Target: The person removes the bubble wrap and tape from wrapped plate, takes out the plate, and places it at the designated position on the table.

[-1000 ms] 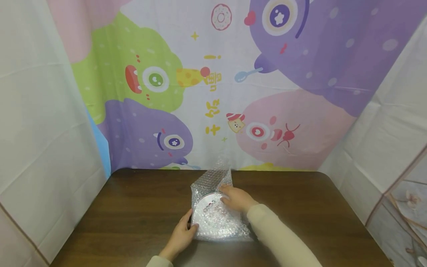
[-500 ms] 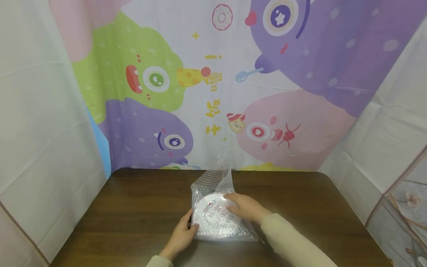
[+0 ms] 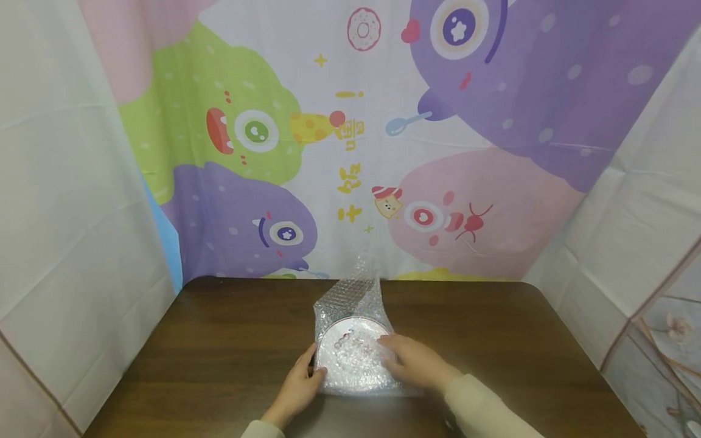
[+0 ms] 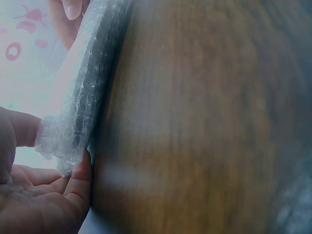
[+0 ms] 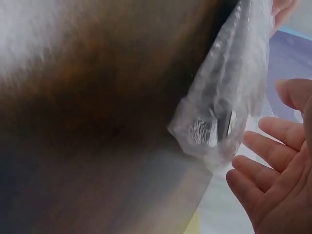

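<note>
A round white disc (image 3: 356, 359), plate-like with a thin dark rim and a small reddish print, lies inside bubble wrap (image 3: 350, 301) on the brown table. Its kind is blurred by the wrap. My left hand (image 3: 296, 386) grips the left edge, thumb on top and fingers under, as the left wrist view also shows with the bubble wrap (image 4: 80, 102) between them. My right hand (image 3: 418, 365) is at the right edge of the disc. In the right wrist view, the right hand (image 5: 280, 161) has its fingers extended beside the wrap's folded end (image 5: 209, 129), pinching nothing.
The wooden table (image 3: 230, 340) carries the wrapped disc near its front. A printed cloth (image 3: 350, 140) with cartoon monsters hangs behind the far edge. Pale cloth walls (image 3: 71, 201) stand to the left and right. The loose end of the wrap points toward the back.
My right hand has moved off the wrap's upper part, going right and toward me to the disc's right edge. The wrap's right side now lies more in sight. My left hand has stayed put.
</note>
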The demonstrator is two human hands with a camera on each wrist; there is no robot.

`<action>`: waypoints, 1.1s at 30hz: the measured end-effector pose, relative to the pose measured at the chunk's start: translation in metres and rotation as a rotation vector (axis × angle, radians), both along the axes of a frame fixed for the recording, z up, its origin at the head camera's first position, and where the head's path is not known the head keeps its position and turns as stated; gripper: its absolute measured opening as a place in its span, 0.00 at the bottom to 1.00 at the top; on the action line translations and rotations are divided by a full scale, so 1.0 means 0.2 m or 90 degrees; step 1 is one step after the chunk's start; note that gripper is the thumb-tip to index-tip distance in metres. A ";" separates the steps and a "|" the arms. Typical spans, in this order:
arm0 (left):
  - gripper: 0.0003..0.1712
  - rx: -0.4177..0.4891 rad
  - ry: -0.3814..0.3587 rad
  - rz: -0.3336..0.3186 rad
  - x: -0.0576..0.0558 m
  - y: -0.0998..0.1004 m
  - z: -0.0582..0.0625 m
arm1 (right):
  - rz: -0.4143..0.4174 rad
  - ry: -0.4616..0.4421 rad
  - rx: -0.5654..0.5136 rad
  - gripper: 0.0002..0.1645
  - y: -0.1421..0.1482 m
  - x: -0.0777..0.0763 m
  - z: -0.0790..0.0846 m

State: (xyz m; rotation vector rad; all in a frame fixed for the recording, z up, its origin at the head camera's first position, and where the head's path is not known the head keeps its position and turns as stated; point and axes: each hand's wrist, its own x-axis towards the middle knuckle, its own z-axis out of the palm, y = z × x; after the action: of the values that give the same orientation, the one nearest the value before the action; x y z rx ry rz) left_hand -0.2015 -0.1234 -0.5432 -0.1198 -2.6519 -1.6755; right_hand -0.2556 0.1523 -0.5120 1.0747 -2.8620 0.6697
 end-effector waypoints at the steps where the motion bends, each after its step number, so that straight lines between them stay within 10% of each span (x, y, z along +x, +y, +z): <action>1: 0.37 -0.001 0.000 0.000 0.00 0.00 0.00 | 0.000 0.006 0.000 0.27 0.00 0.01 0.00; 33: 0.39 0.018 -0.026 0.020 0.01 0.00 0.02 | -0.060 -0.036 -0.107 0.25 -0.04 0.00 -0.04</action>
State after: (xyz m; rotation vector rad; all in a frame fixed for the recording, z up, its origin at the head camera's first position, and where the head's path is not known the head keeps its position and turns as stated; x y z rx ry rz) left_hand -0.1997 -0.1231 -0.5386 -0.0439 -2.6420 -1.7240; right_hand -0.2552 0.1433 -0.5202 0.9067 -2.8193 0.9286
